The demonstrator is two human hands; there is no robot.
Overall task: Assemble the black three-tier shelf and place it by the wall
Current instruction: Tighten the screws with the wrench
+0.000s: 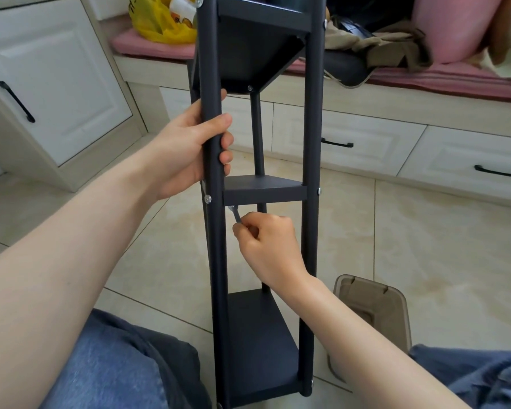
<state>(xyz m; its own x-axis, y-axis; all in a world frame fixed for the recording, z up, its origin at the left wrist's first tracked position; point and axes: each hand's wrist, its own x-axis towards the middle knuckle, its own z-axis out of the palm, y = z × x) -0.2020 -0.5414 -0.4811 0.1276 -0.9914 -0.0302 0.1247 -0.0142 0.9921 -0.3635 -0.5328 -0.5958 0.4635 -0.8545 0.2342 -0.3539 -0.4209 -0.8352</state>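
Observation:
The black three-tier shelf [263, 190] stands tilted between my knees, its three triangular boards fixed to round black posts with silver screws. My left hand [189, 149] grips the left front post [214, 172] between the top and middle boards. Just under the middle board, my right hand [269, 246] pinches a small silver wrench [236, 215]. The wrench tip sits at the inner side of the left post, below the middle board's left corner. The shelf's top end runs out of the frame.
A brown translucent plastic box [372, 308] sits on the tiled floor at my right. Cream cabinets [56, 84] with black handles stand to the left and along the back. A pink cushioned bench [425, 75] behind carries a yellow bag [160, 22] and clothes.

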